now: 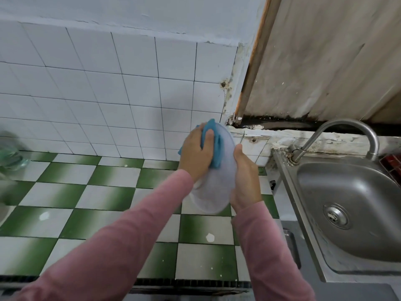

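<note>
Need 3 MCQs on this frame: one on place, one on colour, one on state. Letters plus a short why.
1. Where is the sink relative to the plastic bowl?
A. to its left
B. to its right
C. directly under it

2. What colour is the cloth?
A. red
B. blue
C. yellow

3. What is the left hand doing?
A. hanging idle
B. turning the tap
C. holding the cloth against the bowl

Answers:
1 B, the steel basin sits at the right while the bowl is over the tiled counter.
2 B, the cloth is plainly blue.
3 C, its fingers curl over the cloth on the bowl, which the right hand grips.
</note>
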Demonstrator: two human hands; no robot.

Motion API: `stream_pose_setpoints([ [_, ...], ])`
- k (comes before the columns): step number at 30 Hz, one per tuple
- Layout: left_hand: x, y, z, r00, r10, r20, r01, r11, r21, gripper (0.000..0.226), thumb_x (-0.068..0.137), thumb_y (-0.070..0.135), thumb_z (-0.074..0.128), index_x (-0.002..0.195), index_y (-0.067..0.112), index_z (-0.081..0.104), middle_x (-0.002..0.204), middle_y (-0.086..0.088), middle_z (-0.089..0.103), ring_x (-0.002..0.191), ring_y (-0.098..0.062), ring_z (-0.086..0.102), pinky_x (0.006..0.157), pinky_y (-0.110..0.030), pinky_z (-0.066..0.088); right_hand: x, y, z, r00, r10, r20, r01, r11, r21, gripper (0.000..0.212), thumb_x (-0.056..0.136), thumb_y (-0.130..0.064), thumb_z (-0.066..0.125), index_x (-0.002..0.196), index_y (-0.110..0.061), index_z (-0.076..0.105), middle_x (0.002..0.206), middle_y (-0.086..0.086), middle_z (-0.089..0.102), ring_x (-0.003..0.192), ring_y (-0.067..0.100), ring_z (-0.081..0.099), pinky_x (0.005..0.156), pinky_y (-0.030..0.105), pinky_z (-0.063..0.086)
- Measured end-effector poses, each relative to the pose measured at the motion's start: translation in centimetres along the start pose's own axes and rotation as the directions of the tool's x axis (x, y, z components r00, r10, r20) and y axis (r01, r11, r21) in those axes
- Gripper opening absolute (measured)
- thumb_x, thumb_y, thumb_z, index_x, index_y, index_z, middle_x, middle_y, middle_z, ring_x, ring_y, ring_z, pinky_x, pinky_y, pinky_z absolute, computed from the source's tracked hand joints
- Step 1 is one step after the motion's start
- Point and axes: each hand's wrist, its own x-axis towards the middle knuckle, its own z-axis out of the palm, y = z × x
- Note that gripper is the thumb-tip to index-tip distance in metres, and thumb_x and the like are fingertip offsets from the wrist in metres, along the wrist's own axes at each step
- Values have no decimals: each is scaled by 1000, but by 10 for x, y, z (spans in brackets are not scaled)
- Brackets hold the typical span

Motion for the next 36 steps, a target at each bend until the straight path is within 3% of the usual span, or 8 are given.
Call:
stream_pose_setpoints([
  [4,12,-15,-17,955,-297,-7,293,947,-128,30,104,45,31,108,24,52,108,1,58,104,-21,54,87,-28,35,-6,11,6,999,19,-48,-10,982,186,43,102,-37,50,117,-1,67,108,12,74,99,28,70,95,45,55],
  [8,-4,-32,-15,928,-370,-53,347,906,-244,38,105,47,29,127,24,50,115,1,55,113,-21,53,98,-34,39,-8,17,11,997,27,-73,4,919,394,44,104,-48,38,120,-17,65,118,6,73,103,22,70,90,38,55],
  [14,-48,-54,-8,993,117,-10,-117,993,-7,54,103,49,26,153,28,20,157,2,28,144,-14,26,118,-32,24,3,12,20,993,88,-80,-37,870,491,48,103,-49,40,122,-12,64,127,17,67,122,35,59,108,51,43],
  [20,-42,-63,-26,775,578,255,-631,727,272,61,101,47,32,151,13,30,158,-1,30,149,-20,20,123,-44,14,15,0,25,977,199,-77,-145,884,444,50,104,-49,38,108,-7,65,92,15,75,94,30,66,88,44,51],
  [25,-26,-59,-29,620,708,339,-784,536,314,74,86,45,67,146,13,38,151,-5,43,143,-23,35,119,-47,26,24,-19,23,945,310,-102,-246,882,403,47,106,-39,41,131,-2,54,117,21,66,121,37,58,91,48,47],
  [31,-27,-49,-14,810,564,161,-587,783,208,60,87,16,66,142,12,42,138,-11,56,127,-26,53,109,-38,43,40,-35,14,961,245,-130,-210,948,240,18,104,-18,50,106,0,55,91,16,63,82,28,66,77,46,61],
  [33,-28,-41,-7,914,403,46,-405,907,116,54,88,11,69,139,10,49,123,-11,65,103,-24,65,89,-31,56,40,-37,4,980,173,-102,-171,985,29,22,102,-27,55,94,-7,59,85,8,67,80,23,68,82,43,61],
  [36,-26,-23,-3,997,8,-73,-24,973,-229,31,92,21,67,122,17,60,97,0,69,81,-10,67,65,-21,57,38,-32,-19,988,-13,-155,-43,936,-349,30,100,-44,54,110,-17,63,115,2,67,101,21,64,87,35,53],
])
